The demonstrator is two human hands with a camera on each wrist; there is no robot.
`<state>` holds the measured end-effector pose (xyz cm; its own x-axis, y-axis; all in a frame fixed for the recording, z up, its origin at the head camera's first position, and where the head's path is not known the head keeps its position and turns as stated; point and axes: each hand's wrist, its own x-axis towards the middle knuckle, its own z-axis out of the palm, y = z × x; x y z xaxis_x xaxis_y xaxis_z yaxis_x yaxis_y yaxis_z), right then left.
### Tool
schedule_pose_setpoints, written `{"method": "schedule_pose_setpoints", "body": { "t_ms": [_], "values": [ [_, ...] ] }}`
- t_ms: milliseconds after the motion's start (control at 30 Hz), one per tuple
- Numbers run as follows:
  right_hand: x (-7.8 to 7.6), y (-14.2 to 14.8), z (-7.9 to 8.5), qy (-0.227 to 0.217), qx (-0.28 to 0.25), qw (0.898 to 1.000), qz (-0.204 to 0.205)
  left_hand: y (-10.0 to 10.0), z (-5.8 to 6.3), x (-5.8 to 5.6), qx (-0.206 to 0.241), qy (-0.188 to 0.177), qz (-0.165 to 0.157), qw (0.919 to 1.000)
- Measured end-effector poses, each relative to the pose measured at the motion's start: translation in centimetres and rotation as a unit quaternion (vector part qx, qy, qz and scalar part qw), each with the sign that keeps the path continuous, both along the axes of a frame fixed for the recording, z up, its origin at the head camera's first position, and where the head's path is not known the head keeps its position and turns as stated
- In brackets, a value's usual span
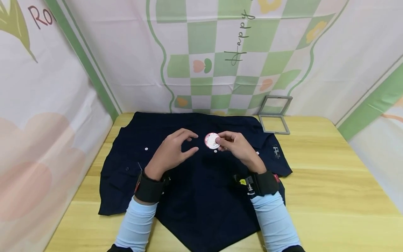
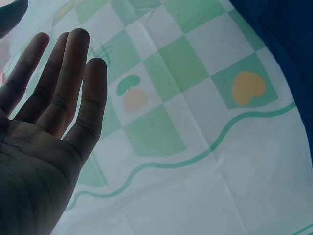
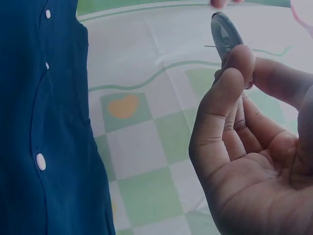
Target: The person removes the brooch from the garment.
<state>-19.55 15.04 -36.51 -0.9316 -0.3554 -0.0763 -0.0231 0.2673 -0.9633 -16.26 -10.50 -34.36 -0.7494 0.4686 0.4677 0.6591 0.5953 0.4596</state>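
Nearest, the lower part of the dark shirt [image 1: 195, 210] spreads toward the table's near edge, which is cut off. Over its middle, the left hand [image 1: 173, 148] holds nothing, its thumb set apart from lightly bent fingers. Just beside it, the right hand [image 1: 236, 147] pinches the rim of a round badge [image 1: 210, 140], thumb on the face, apparently raised above the cloth. The right wrist view shows a thin pin [image 3: 211, 46] jutting from the badge's back, so the step in hand looks like readying it for fastening. The next move would seem to call for the left fingers to steady the badge or lift a fold of shirt, keeping clear of the point.

Farther off, a grey folding frame [image 1: 274, 115] stands at the far edge of the table [image 1: 340, 168], toward the right corner, before a printed curtain [image 1: 126, 56].

The badge's print is washed out, and its pin is hidden in the head view. In the right wrist view, a pink-edged shape [image 3: 304, 11] is cut off by the upper right corner; I cannot tell what it is.
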Motion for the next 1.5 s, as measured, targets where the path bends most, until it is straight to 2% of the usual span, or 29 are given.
{"method": "schedule_pose_setpoints", "body": {
  "t_ms": [367,867,1233,1500],
  "values": [
    [0.4,-0.3,0.4,0.005,-0.022,1.0,0.02,1.1,-0.8,-0.5,-0.008,0.004,-0.025,0.9996],
    [0.8,-0.4,0.7,0.015,-0.006,0.999,0.048,1.8,-1.6,-0.6,0.008,0.023,-0.052,0.9983],
    [0.8,-0.1,0.6,0.035,0.027,0.996,0.081,1.8,-1.3,-0.6,0.009,0.02,-0.096,0.9951],
    [0.9,-0.2,0.7,0.041,0.027,0.994,0.099,1.8,-1.5,-0.7,0.033,0.0,-0.11,0.9934]
  ]
}}
